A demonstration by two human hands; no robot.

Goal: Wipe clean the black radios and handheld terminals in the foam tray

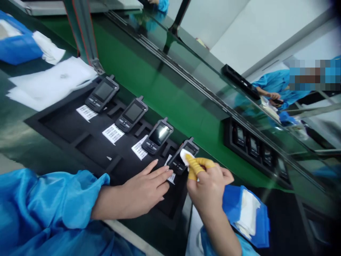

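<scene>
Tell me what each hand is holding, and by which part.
The right hand pinches a white wad by its near end between yellow-covered fingers. The left hand grips nothing.

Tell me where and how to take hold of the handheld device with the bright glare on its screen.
Judging by its pose, pinch the handheld device by its two long sides, coming from above. It lies face up, so this likely spares the screen; the short antenna at its far end looks a poor, small grip.
</scene>
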